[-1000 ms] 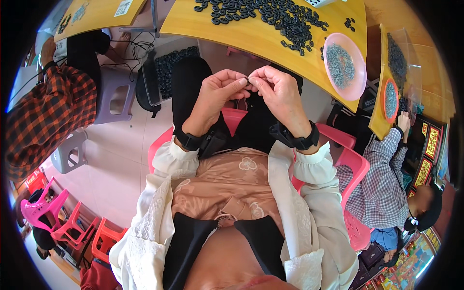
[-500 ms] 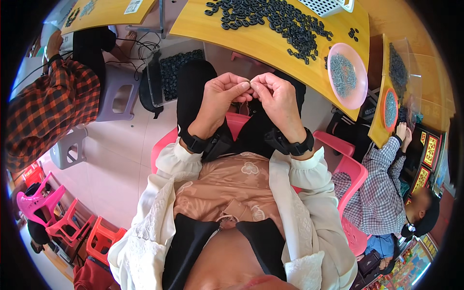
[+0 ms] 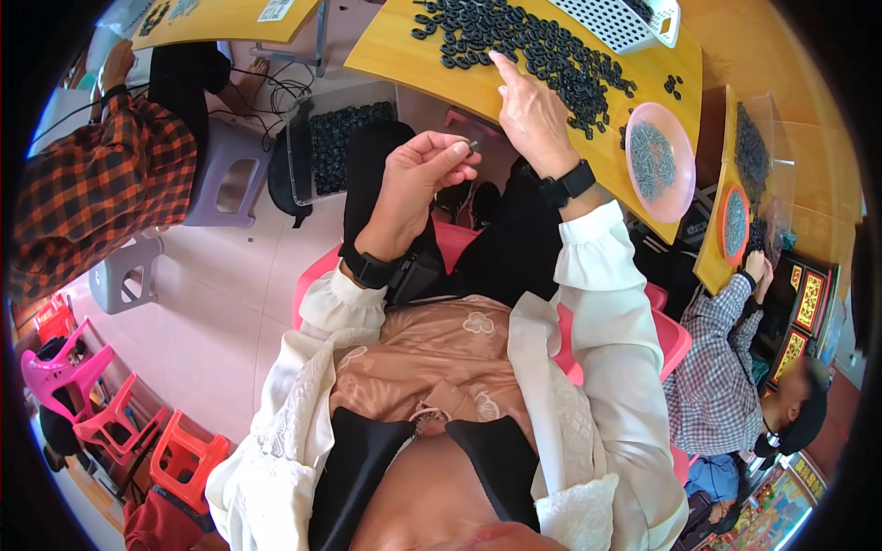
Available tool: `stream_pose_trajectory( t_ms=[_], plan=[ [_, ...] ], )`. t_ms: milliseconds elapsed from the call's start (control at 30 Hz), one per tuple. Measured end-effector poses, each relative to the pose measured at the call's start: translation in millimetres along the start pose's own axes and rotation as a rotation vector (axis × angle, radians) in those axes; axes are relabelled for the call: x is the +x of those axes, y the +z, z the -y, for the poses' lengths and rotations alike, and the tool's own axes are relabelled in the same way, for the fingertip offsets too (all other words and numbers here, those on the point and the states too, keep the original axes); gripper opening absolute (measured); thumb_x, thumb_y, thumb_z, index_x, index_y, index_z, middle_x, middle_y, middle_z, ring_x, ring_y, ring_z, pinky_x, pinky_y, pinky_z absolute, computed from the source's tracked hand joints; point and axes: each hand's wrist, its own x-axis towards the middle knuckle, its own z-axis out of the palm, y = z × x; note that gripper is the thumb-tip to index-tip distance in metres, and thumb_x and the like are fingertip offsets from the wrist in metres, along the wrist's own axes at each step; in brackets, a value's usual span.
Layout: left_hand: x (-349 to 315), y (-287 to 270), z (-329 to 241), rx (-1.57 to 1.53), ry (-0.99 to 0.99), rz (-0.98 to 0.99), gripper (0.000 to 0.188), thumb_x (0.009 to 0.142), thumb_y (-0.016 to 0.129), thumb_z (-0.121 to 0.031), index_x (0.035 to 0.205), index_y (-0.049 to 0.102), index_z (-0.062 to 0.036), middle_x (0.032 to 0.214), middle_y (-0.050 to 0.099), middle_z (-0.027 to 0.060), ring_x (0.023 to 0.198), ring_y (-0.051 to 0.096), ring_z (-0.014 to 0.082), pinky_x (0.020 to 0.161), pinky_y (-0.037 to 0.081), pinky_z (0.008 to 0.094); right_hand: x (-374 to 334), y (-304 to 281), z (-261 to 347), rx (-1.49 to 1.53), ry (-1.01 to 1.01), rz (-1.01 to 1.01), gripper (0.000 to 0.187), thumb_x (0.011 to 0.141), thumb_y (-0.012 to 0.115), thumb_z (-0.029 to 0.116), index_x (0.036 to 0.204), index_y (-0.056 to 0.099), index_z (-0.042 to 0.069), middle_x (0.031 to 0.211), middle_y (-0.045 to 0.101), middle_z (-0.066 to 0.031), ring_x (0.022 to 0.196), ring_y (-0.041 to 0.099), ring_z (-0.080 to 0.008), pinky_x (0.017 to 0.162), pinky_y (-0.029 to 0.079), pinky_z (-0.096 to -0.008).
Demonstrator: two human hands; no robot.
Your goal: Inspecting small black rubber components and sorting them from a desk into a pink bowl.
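Note:
My left hand (image 3: 421, 179) is closed in a pinch above my lap. A small dark piece (image 3: 473, 146) sticks out between its thumb and fingertips; too little shows to tell its kind. My right hand (image 3: 535, 112) is stretched over the near edge of the yellow table (image 3: 390, 57), index finger out, with nothing visible in it. Its fingertips are at the near side of a spread of small black oval rings (image 3: 528, 41). Right of that hand, a pink bowl (image 3: 682, 154) holds many small silvery metal pieces (image 3: 650, 161).
At the table's far side is a white perforated basket (image 3: 617, 20) with dark pieces inside. A clear bin of black parts (image 3: 354, 138) stands on the floor to the left. One person in checks (image 3: 101, 202) sits left; another (image 3: 712, 376) works at right beside an orange bowl (image 3: 735, 225).
My hands, fingertips together before, are now apart. The right one has moved forward and right to the black rings; the left stays over my lap, still pinching.

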Motion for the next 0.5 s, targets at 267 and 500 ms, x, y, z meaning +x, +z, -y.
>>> stream_pose_trajectory(
  t_ms=[267, 500],
  plan=[
    [-2, -9, -1, 0.012, -0.031, 0.023, 0.013, 0.105, 0.069, -0.013, 0.113, 0.072, -0.0029, 0.103, 0.078, 0.0093, 0.081, 0.073, 0.0081, 0.074, 0.059, 0.0202, -26, -5, 0, -0.094, -0.049, 0.021, 0.047, 0.101, 0.055, 0.007, 0.146, 0.062, 0.020, 0.097, 0.073, -0.0222, 0.088, 0.071, -0.0437, 0.075, 0.057, -0.0519],
    [0, -9, 0, 0.024, -0.037, 0.016, 0.013, 0.105, 0.069, -0.014, 0.113, 0.072, -0.0036, 0.103, 0.079, 0.0090, 0.080, 0.073, 0.0079, 0.074, 0.059, 0.0205, -30, -10, -11, 0.066, -0.051, -0.146, 0.035, 0.095, 0.073, 0.010, 0.129, 0.071, 0.003, 0.098, 0.071, -0.0197, 0.083, 0.071, -0.0369, 0.075, 0.056, -0.0447]
  ],
)
